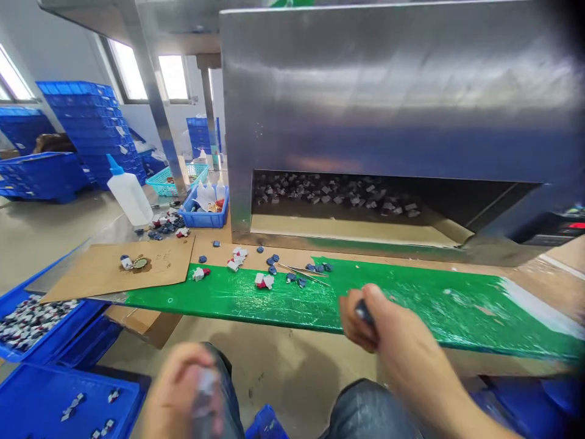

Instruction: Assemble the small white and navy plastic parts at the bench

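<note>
My left hand (183, 390) is low in front, over my knee and smeared by motion. Its fingers curl around a small pale greyish-white piece (206, 383). Above the green bench edge, my right hand (377, 320) is closed, with a small dark blue piece (364, 312) showing between thumb and forefinger. On the green bench covering (393, 286) lie metal tweezers (304, 273), loose dark blue pieces (296, 280) and a white-and-red piece (264, 281). More white pieces (236, 258) rest behind them.
A metal housing (393, 116) holds many small pieces (338, 195) in its opening. Cardboard (169, 259) bears a small dish (141, 263) at left. Behind stand a squeeze bottle (130, 195) and a blue basket (203, 218). Blue trays (68, 372) sit below left.
</note>
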### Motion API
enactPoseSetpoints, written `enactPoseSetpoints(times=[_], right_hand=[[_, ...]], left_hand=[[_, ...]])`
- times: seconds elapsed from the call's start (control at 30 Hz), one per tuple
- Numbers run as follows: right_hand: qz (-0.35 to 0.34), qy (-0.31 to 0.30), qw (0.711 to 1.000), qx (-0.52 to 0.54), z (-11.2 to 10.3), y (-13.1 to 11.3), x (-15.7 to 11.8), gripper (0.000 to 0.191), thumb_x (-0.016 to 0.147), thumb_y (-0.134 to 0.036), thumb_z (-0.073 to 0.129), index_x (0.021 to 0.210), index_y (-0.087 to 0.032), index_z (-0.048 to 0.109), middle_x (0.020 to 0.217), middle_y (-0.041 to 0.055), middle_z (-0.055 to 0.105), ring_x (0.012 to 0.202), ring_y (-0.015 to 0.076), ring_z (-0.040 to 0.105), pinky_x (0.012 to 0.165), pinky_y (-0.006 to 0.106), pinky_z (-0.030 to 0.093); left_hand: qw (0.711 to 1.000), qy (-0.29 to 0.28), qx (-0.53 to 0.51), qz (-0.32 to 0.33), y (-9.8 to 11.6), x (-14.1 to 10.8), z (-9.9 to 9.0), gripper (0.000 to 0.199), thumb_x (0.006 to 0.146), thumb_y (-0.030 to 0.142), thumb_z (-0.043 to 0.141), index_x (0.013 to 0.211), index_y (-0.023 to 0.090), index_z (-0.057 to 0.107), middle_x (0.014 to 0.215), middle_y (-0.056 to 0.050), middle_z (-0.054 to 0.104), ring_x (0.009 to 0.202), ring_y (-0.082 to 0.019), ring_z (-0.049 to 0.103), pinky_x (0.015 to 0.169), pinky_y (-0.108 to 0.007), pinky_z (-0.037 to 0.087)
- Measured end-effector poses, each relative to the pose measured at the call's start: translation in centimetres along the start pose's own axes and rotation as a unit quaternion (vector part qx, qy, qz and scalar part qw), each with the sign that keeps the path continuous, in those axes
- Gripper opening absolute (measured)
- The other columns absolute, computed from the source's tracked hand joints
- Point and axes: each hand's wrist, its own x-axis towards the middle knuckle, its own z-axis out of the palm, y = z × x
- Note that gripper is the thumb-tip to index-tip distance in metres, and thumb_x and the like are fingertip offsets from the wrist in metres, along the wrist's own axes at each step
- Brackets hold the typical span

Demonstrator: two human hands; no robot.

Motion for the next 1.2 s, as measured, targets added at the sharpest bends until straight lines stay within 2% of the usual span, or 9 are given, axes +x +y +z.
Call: enactPoseSetpoints(times=[0.13, 0.2, 0.3, 0.57, 0.73, 0.83, 0.97, 1.07, 1.2], right_hand=[[-0.074, -0.026, 0.997, 0.019, 3.7, 0.0, 0.0, 0.053, 0.087, -0.060, 0.025, 0.053, -0.020, 0.033, 0.049, -0.0024, 0.031, 0.046, 0.0114, 0.029, 0.044, 0.026, 0.026], [-0.096, -0.030, 0.995, 0.028, 4.4, 0.2, -0.3, 0.052, 0.089, -0.057, 0.022, 0.054, -0.020, 0.033, 0.050, -0.0022, 0.032, 0.047, 0.0117, 0.031, 0.045, 0.026, 0.027], [-0.108, -0.024, 0.993, 0.043, 4.3, 0.5, -0.6, 0.050, 0.091, -0.052, 0.023, 0.056, -0.020, 0.036, 0.050, -0.0021, 0.034, 0.048, 0.0120, 0.034, 0.046, 0.026, 0.030], [-0.120, -0.003, 0.993, 0.004, 4.2, 1.1, -0.8, 0.039, 0.091, -0.042, 0.035, 0.063, -0.020, 0.050, 0.056, -0.0017, 0.048, 0.049, 0.0097, 0.042, 0.041, 0.020, 0.033], [-0.141, -0.017, 0.990, -0.008, 3.7, 0.8, -1.2, 0.012, 0.087, -0.027, 0.047, 0.083, -0.027, 0.059, 0.060, -0.0054, 0.054, 0.050, 0.0069, 0.049, 0.046, 0.013, 0.042], [-0.163, -0.036, 0.985, -0.034, 3.3, 0.5, -1.6, 0.016, 0.086, -0.019, 0.048, 0.092, -0.031, 0.056, 0.074, -0.0064, 0.061, 0.061, 0.0057, 0.057, 0.054, 0.009, 0.046], [-0.224, -0.085, 0.966, -0.097, 3.1, 0.3, -1.9, 0.025, 0.084, -0.014, 0.045, 0.103, -0.030, 0.052, 0.080, -0.0048, 0.063, 0.073, 0.0070, 0.060, 0.061, 0.012, 0.047], [-0.247, -0.103, 0.953, -0.140, 3.3, 0.3, -2.1, 0.021, 0.083, -0.013, 0.045, 0.097, -0.025, 0.054, 0.072, -0.0041, 0.060, 0.063, 0.0066, 0.057, 0.056, 0.014, 0.046], [-0.236, -0.100, 0.954, -0.158, 3.7, 0.5, -2.3, 0.012, 0.084, -0.014, 0.044, 0.082, -0.021, 0.053, 0.066, -0.0028, 0.057, 0.058, 0.0082, 0.055, 0.052, 0.018, 0.044]], left_hand=[[0.982, -0.173, -0.044, -0.062, -3.0, 0.3, 5.8, 0.040, 0.069, 0.054, 0.064, 0.079, 0.016, 0.055, 0.055, 0.004, 0.053, 0.039, -0.004, 0.046, 0.035, -0.010, 0.033], [0.965, -0.228, -0.107, -0.077, -3.1, 0.8, 7.1, 0.035, 0.073, 0.049, 0.062, 0.082, 0.017, 0.053, 0.059, 0.003, 0.052, 0.042, -0.004, 0.044, 0.033, -0.009, 0.031], [0.938, -0.264, -0.206, -0.088, -2.3, 1.3, 7.4, 0.028, 0.076, 0.042, 0.057, 0.082, 0.016, 0.052, 0.064, 0.001, 0.051, 0.048, -0.006, 0.046, 0.034, -0.010, 0.034], [0.918, -0.276, -0.265, -0.106, -1.2, 0.7, 7.1, 0.017, 0.078, 0.031, 0.051, 0.083, 0.015, 0.054, 0.080, -0.003, 0.050, 0.054, -0.006, 0.045, 0.039, -0.011, 0.035], [0.913, -0.263, -0.293, -0.112, -1.2, 0.9, 7.3, 0.017, 0.082, 0.028, 0.045, 0.084, 0.015, 0.055, 0.083, -0.003, 0.050, 0.055, -0.006, 0.045, 0.039, -0.012, 0.033], [0.915, -0.249, -0.297, -0.116, -1.2, 0.9, 7.3, 0.018, 0.083, 0.029, 0.043, 0.085, 0.015, 0.055, 0.084, -0.003, 0.050, 0.054, -0.006, 0.044, 0.039, -0.012, 0.031], [0.923, -0.240, -0.277, -0.118, -1.2, 0.7, 7.3, 0.020, 0.085, 0.030, 0.041, 0.089, 0.017, 0.055, 0.067, -0.001, 0.048, 0.054, -0.008, 0.041, 0.043, -0.013, 0.032], [0.942, -0.223, -0.235, -0.089, -1.4, 0.5, 7.3, 0.021, 0.086, 0.031, 0.039, 0.091, 0.018, 0.055, 0.063, 0.000, 0.045, 0.055, -0.009, 0.042, 0.045, -0.014, 0.033], [0.967, -0.200, -0.160, -0.018, -1.9, 0.4, 7.2, 0.014, 0.084, 0.031, 0.047, 0.091, 0.021, 0.055, 0.068, 0.002, 0.047, 0.057, -0.007, 0.042, 0.051, -0.014, 0.036]])
